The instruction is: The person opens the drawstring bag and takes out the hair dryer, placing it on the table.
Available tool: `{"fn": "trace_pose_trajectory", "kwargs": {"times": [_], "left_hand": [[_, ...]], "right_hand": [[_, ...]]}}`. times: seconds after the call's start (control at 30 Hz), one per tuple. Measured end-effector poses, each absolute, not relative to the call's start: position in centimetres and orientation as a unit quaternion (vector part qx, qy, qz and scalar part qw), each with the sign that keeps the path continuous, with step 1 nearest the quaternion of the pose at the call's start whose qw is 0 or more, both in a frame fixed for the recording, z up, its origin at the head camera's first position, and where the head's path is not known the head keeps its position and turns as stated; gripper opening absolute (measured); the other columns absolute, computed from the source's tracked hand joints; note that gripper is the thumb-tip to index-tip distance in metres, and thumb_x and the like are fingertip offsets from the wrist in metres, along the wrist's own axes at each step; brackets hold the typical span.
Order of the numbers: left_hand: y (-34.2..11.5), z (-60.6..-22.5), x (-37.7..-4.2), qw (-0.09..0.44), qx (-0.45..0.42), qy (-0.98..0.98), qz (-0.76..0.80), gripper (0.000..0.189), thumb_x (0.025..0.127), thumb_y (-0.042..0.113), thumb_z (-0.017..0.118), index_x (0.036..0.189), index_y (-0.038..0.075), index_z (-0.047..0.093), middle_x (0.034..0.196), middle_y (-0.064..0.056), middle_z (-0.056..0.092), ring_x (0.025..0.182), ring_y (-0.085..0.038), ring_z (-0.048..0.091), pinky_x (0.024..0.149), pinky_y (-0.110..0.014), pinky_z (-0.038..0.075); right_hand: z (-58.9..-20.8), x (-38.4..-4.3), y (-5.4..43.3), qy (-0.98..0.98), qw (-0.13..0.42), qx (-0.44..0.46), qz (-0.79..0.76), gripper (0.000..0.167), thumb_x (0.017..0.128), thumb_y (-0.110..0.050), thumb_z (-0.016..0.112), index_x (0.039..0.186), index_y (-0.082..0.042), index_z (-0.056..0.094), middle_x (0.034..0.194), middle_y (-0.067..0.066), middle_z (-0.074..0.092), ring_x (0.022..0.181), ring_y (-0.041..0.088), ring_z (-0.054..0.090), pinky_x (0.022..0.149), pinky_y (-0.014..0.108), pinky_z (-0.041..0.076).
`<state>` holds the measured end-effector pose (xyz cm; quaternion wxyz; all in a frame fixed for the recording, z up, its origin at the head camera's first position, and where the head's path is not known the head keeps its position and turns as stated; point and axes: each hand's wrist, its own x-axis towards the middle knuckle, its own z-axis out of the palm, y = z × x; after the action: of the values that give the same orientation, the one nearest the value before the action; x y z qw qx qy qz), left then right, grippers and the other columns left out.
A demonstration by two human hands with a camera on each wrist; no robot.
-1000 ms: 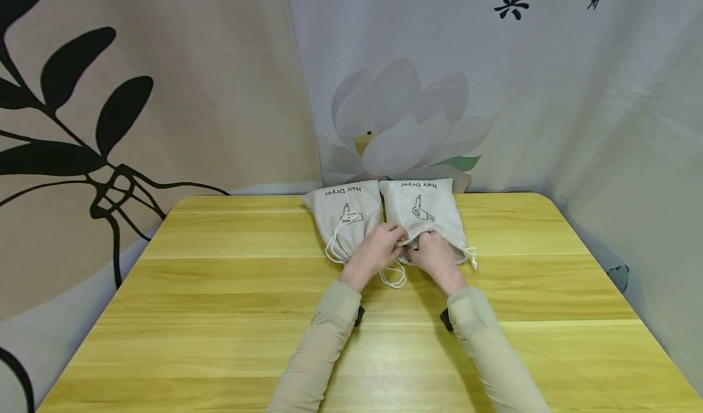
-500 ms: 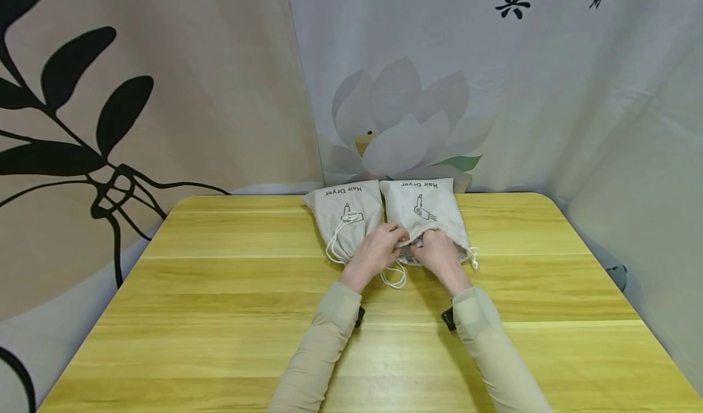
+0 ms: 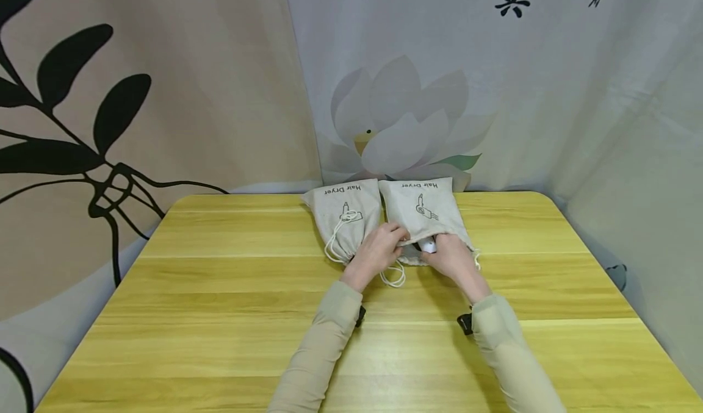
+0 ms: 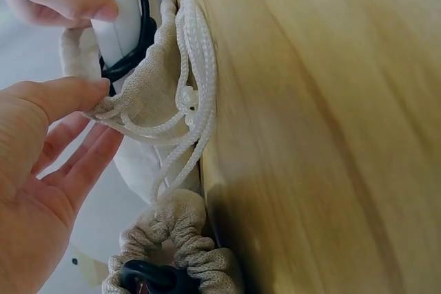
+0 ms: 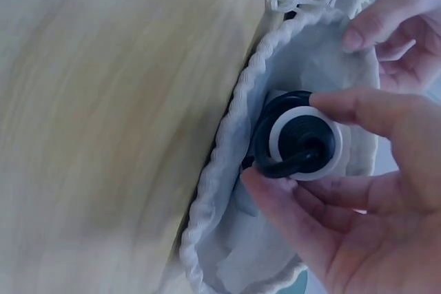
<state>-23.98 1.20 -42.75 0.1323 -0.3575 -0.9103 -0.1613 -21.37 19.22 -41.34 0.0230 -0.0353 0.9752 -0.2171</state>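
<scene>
Two beige drawstring bags printed "Hair Dryer" lie side by side at the table's far edge. The right-hand bag [image 3: 420, 208] has its mouth open toward me. My left hand [image 3: 376, 248] pinches that bag's rim [image 4: 110, 109] between thumb and fingers. In the mouth, my right hand [image 3: 453, 260] grips a white hair dryer [image 5: 337, 153] by its handle end. Its black cord [image 5: 265, 135] loops around the handle, seen in both wrist views. The rest of the dryer is hidden inside the bag.
Beside my left hand lies the left-hand bag [image 3: 343, 218], cinched at its neck, with a black cord loop [image 4: 148, 275] showing there. White drawstrings [image 3: 394, 276] trail on the wooden table [image 3: 219, 315]. A printed curtain [image 3: 219, 83] hangs behind.
My right hand has drawn back and to the right, and the white hair dryer handle now shows at the bag's mouth. The left hand stays on the rim.
</scene>
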Motion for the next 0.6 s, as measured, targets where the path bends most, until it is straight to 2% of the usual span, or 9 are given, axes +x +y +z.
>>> {"fn": "trace_pose_trajectory", "kwargs": {"times": [0.07,0.2,0.33,0.47,0.6], "left_hand": [[1.2,-42.8,-24.0,0.136,-0.360,-0.909,-0.160,0.020,0.082,0.007,0.068,0.102,0.012,0.067,0.103,-0.001,0.066,0.097,-0.017,0.062,0.089,-0.025,0.051],[1.3,-42.8,-24.0,0.146,-0.367,-0.905,-0.161,0.020,0.082,0.006,0.068,0.101,0.012,0.067,0.104,-0.001,0.066,0.098,-0.016,0.063,0.089,-0.024,0.051],[1.4,-42.9,-24.0,0.145,-0.370,-0.905,-0.154,0.019,0.082,0.008,0.068,0.101,0.013,0.067,0.105,-0.001,0.066,0.097,-0.015,0.063,0.088,-0.023,0.052],[1.7,-42.7,-23.8,0.139,-0.375,-0.906,-0.141,0.018,0.084,0.015,0.070,0.102,0.016,0.067,0.102,0.002,0.066,0.090,-0.012,0.063,0.079,-0.021,0.052],[2.0,-42.6,-23.4,0.124,-0.392,-0.901,-0.136,0.018,0.085,0.023,0.070,0.102,0.019,0.067,0.098,0.005,0.065,0.083,-0.008,0.061,0.071,-0.016,0.050]], "right_hand": [[-41.4,-21.3,19.5,0.975,0.022,-0.042,-0.219,0.046,0.081,-0.021,0.068,0.117,0.005,0.055,0.096,0.021,0.063,0.071,0.024,0.056,0.056,0.031,0.046],[-41.5,-21.1,20.1,0.974,0.008,-0.057,-0.219,0.049,0.081,-0.020,0.069,0.122,0.003,0.053,0.108,0.025,0.062,0.084,0.031,0.061,0.070,0.043,0.053],[-41.5,-21.0,20.8,0.974,0.000,-0.072,-0.216,0.052,0.080,-0.018,0.069,0.125,0.000,0.052,0.114,0.026,0.061,0.095,0.037,0.061,0.082,0.052,0.051],[-41.1,-20.7,21.7,0.974,0.011,-0.087,-0.211,0.049,0.079,-0.017,0.069,0.122,0.001,0.054,0.109,0.023,0.063,0.089,0.033,0.061,0.077,0.050,0.052],[-40.8,-20.5,22.8,0.973,0.033,-0.106,-0.204,0.039,0.079,-0.016,0.069,0.113,0.003,0.059,0.096,0.017,0.065,0.078,0.025,0.058,0.067,0.041,0.051]]}}
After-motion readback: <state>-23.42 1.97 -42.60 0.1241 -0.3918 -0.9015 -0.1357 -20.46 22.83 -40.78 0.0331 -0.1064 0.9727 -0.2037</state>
